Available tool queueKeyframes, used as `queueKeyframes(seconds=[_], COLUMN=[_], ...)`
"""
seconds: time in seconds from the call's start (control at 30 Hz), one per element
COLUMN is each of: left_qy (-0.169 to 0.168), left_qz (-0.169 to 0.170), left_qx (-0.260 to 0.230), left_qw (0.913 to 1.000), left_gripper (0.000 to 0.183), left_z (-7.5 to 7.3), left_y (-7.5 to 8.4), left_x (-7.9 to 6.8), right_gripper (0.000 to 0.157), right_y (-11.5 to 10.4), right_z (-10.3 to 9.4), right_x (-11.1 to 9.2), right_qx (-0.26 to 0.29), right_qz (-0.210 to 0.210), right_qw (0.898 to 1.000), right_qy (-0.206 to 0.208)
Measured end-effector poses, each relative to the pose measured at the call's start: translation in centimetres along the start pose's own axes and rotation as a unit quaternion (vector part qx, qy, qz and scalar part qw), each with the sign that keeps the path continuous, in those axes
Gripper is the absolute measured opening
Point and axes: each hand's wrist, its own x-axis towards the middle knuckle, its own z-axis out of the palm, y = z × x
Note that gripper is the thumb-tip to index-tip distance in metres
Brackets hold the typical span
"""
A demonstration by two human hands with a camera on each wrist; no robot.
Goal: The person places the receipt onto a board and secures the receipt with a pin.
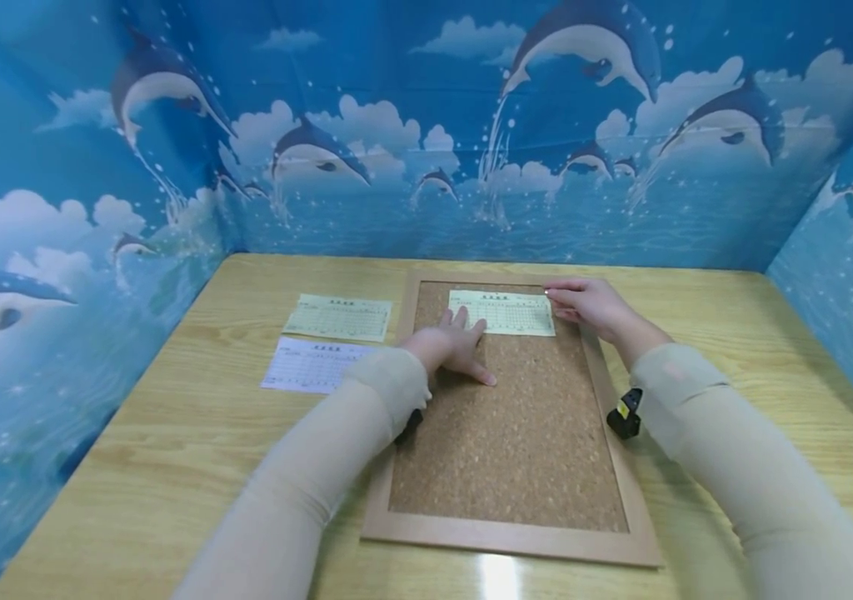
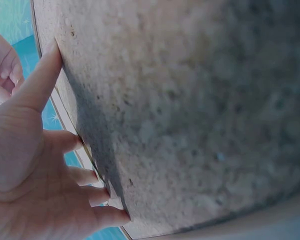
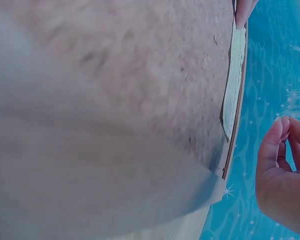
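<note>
A framed cork board (image 1: 516, 433) lies on the table, with a pale green printed slip (image 1: 527, 321) near its top edge. My left hand (image 1: 456, 343) rests spread on the board; its fingertips touch the slip's lower left part and its thumb touches the cork. In the left wrist view those fingers (image 2: 109, 216) are nearly straight. By the slip's upper right corner, my right hand (image 1: 595, 307) pinches a tiny white pin (image 1: 546, 292) between thumb and forefinger. The right wrist view shows this hand (image 3: 285, 175) raised off the board; the pin is barely visible.
Left of the board lie another pale green slip (image 1: 340, 318) and a white-lilac slip (image 1: 310, 365), partly covered by my left sleeve. The wooden table (image 1: 194, 467) meets a blue dolphin-print curtain (image 1: 396, 167) at the back and sides.
</note>
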Motion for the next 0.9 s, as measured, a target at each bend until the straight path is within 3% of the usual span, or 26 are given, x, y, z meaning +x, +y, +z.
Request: queueKeyframes(seconds=[0.9], left_qy=[-0.009], left_qz=[-0.009], left_qx=[-0.009], left_qw=[0.9999], left_gripper=[0.105], left_z=[-0.2], left_y=[0.1], left_x=[-0.1], right_gripper=[0.04], right_y=[-0.7], right_z=[2.0], right_x=[2.8], right_qx=[0.022], right_qz=[0.024], right_qw=[0.999], right_qy=[0.007])
